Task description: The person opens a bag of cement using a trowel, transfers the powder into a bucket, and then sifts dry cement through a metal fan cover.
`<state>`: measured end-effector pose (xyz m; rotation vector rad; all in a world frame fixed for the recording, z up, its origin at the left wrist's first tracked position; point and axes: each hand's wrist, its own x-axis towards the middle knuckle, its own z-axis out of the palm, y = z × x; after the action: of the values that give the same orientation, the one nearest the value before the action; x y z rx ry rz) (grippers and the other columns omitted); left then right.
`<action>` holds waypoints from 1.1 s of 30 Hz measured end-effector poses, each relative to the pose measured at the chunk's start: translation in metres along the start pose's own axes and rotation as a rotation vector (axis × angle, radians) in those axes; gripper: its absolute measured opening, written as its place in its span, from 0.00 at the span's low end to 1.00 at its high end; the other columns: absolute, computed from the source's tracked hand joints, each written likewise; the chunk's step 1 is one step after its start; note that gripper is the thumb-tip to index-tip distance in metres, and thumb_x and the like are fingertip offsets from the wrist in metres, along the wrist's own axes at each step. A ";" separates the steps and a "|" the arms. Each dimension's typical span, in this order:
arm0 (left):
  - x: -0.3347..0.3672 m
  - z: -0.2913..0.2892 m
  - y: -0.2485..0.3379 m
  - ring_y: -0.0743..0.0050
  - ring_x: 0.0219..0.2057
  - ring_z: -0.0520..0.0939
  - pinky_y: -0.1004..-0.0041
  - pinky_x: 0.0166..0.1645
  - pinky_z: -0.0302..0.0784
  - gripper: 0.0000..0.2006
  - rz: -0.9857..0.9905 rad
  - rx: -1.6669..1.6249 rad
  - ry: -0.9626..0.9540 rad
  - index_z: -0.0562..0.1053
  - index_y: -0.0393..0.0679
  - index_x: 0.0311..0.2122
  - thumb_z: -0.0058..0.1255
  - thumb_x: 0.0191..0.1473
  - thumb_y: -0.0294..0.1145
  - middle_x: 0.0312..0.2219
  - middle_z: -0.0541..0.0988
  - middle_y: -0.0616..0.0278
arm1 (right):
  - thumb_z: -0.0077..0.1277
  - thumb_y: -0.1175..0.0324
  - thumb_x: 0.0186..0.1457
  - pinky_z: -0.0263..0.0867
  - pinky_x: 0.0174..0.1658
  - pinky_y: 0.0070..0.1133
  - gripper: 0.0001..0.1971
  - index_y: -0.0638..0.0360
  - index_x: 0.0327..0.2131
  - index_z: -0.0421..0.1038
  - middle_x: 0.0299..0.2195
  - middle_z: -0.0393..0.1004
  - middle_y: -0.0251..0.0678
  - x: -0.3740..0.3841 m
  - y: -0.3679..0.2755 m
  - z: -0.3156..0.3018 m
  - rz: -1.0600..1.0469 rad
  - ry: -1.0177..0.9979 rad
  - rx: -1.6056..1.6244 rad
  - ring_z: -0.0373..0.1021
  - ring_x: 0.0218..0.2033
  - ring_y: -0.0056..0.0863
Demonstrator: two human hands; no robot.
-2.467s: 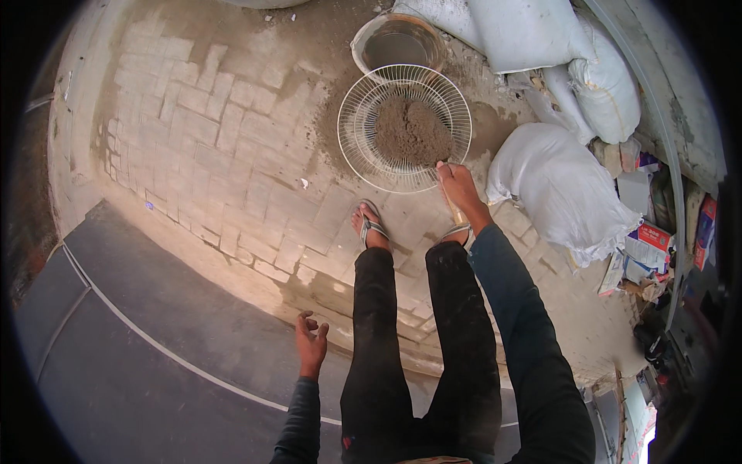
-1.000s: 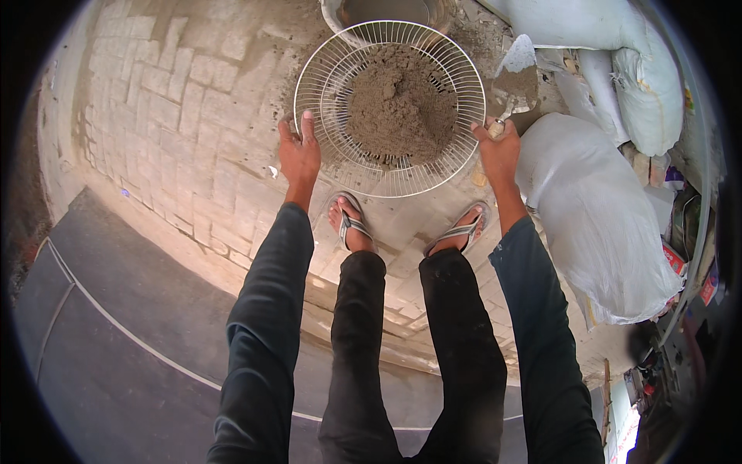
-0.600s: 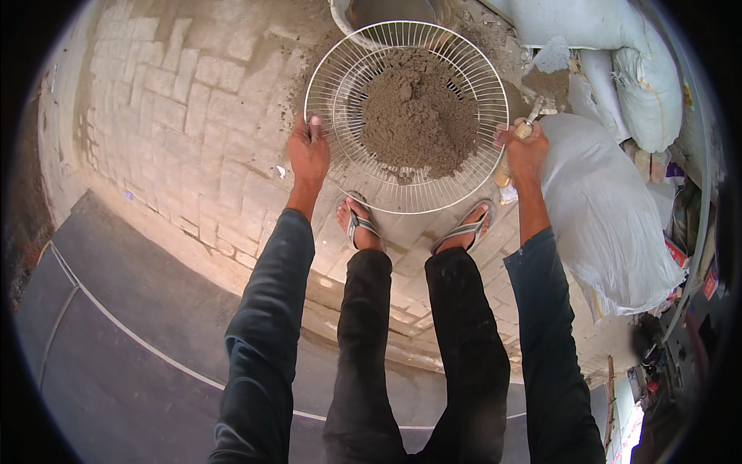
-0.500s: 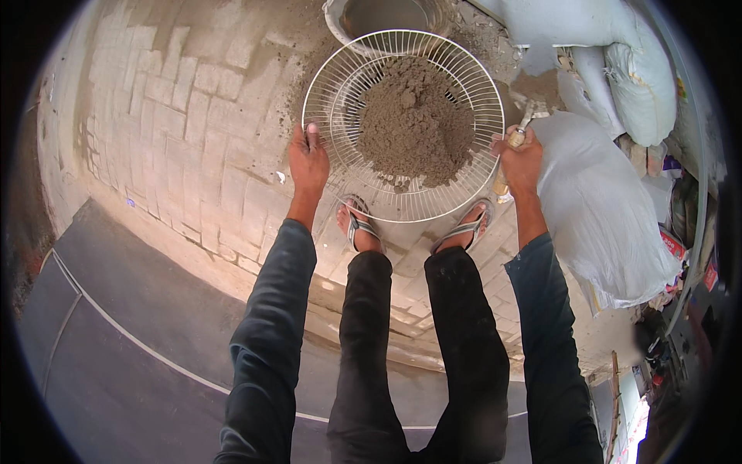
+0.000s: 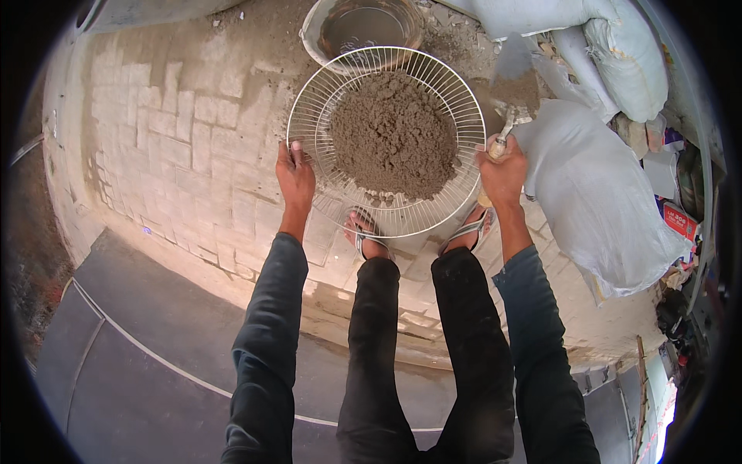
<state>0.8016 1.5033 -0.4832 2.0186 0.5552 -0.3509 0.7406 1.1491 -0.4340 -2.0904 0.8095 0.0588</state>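
Observation:
Between my hands is a round white wire fan guard (image 5: 464, 174), used like a shallow basket. A heap of damp grey-brown mortar or sand (image 5: 394, 135) lies in it. My left hand (image 5: 295, 176) is closed on the left rim, with the thumb on top. On the opposite side my right hand (image 5: 502, 168) grips the rim and also the wooden handle of a trowel (image 5: 515, 81). The trowel's blade points away from me, with brown mortar stuck on it. My right fingers' hold under the rim is partly hidden.
Beyond the fan guard stands a tub (image 5: 315, 35) of murky water. White sacks (image 5: 603, 185) lie along the right, near cluttered packaging (image 5: 676, 220). My sandalled feet (image 5: 367, 232) are on the brick paving (image 5: 185, 139); behind it is a step edge and grey tiled floor (image 5: 154, 325).
The fan guard has shifted slightly left and nearer in view, held by both hands. The mortar heap is flatter and more spread, its peak gone. The trowel has moved along with my right hand.

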 end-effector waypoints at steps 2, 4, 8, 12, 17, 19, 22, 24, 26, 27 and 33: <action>0.003 0.001 0.006 0.77 0.23 0.71 0.71 0.31 0.69 0.16 0.030 0.012 0.012 0.72 0.37 0.41 0.40 0.69 0.41 0.23 0.72 0.62 | 0.58 0.79 0.44 0.67 0.33 0.26 0.08 0.63 0.30 0.68 0.23 0.73 0.39 0.001 0.002 0.003 0.028 -0.007 0.053 0.69 0.24 0.30; 0.001 0.006 0.011 0.77 0.23 0.71 0.71 0.30 0.69 0.17 0.107 0.001 -0.002 0.73 0.37 0.42 0.40 0.69 0.41 0.22 0.72 0.63 | 0.57 0.78 0.45 0.68 0.35 0.27 0.08 0.63 0.30 0.69 0.24 0.74 0.42 0.006 0.016 0.001 0.172 0.048 0.212 0.71 0.24 0.35; 0.009 -0.003 -0.002 0.76 0.23 0.71 0.71 0.30 0.69 0.16 0.099 -0.048 0.087 0.72 0.37 0.42 0.40 0.69 0.40 0.23 0.73 0.62 | 0.57 0.79 0.46 0.67 0.32 0.24 0.07 0.61 0.29 0.69 0.23 0.74 0.37 -0.009 0.006 0.009 -0.083 -0.069 -0.010 0.69 0.23 0.26; -0.011 0.002 0.005 0.76 0.23 0.69 0.71 0.30 0.69 0.15 0.152 -0.006 0.050 0.70 0.37 0.41 0.40 0.69 0.41 0.23 0.73 0.64 | 0.57 0.77 0.46 0.67 0.34 0.25 0.06 0.62 0.28 0.69 0.23 0.75 0.40 0.000 0.012 0.004 0.111 0.075 0.174 0.72 0.25 0.30; -0.016 -0.002 -0.003 0.78 0.25 0.67 0.72 0.30 0.67 0.15 0.004 -0.048 0.005 0.69 0.38 0.39 0.39 0.70 0.40 0.24 0.70 0.64 | 0.57 0.80 0.45 0.67 0.33 0.22 0.07 0.61 0.28 0.68 0.23 0.73 0.33 -0.010 0.002 -0.011 -0.002 -0.035 0.057 0.71 0.27 0.19; -0.026 0.010 0.000 0.79 0.26 0.67 0.73 0.30 0.67 0.15 0.101 -0.097 -0.041 0.69 0.38 0.39 0.39 0.70 0.41 0.25 0.71 0.65 | 0.57 0.79 0.46 0.68 0.34 0.25 0.07 0.62 0.28 0.68 0.23 0.73 0.34 0.000 0.013 -0.016 0.126 0.077 0.342 0.72 0.27 0.20; -0.005 0.001 -0.022 0.82 0.27 0.69 0.75 0.32 0.69 0.14 -0.014 -0.229 -0.016 0.69 0.40 0.43 0.39 0.70 0.41 0.27 0.72 0.68 | 0.56 0.82 0.45 0.66 0.34 0.21 0.08 0.63 0.29 0.68 0.25 0.74 0.33 -0.016 -0.019 -0.008 0.021 -0.035 0.097 0.70 0.28 0.19; -0.010 -0.003 -0.016 0.84 0.28 0.72 0.77 0.33 0.71 0.14 -0.050 -0.352 -0.016 0.70 0.42 0.45 0.39 0.70 0.41 0.28 0.73 0.70 | 0.57 0.83 0.45 0.64 0.33 0.18 0.08 0.64 0.28 0.68 0.25 0.73 0.32 -0.017 -0.037 -0.017 0.003 -0.099 0.042 0.68 0.26 0.18; -0.018 0.006 -0.007 0.85 0.29 0.73 0.77 0.33 0.72 0.14 -0.071 -0.319 -0.103 0.70 0.42 0.45 0.39 0.70 0.42 0.28 0.73 0.71 | 0.57 0.82 0.46 0.65 0.33 0.18 0.08 0.63 0.28 0.68 0.25 0.73 0.32 -0.005 -0.029 -0.022 0.079 0.040 0.236 0.67 0.26 0.17; -0.021 0.008 -0.002 0.85 0.29 0.74 0.78 0.34 0.72 0.14 -0.079 -0.303 -0.143 0.70 0.42 0.46 0.39 0.70 0.43 0.28 0.73 0.71 | 0.57 0.82 0.46 0.65 0.33 0.18 0.08 0.63 0.28 0.68 0.25 0.73 0.32 -0.001 -0.026 -0.022 0.114 0.109 0.335 0.67 0.26 0.17; -0.019 0.014 -0.007 0.77 0.30 0.72 0.72 0.37 0.71 0.16 -0.004 -0.156 -0.072 0.70 0.38 0.46 0.39 0.70 0.42 0.29 0.74 0.64 | 0.57 0.84 0.47 0.66 0.33 0.17 0.09 0.64 0.30 0.68 0.26 0.73 0.31 -0.026 -0.034 -0.039 0.111 0.020 0.291 0.67 0.29 0.15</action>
<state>0.7816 1.4896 -0.4863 1.8483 0.5254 -0.3697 0.7297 1.1478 -0.3769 -1.7749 0.8901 -0.0191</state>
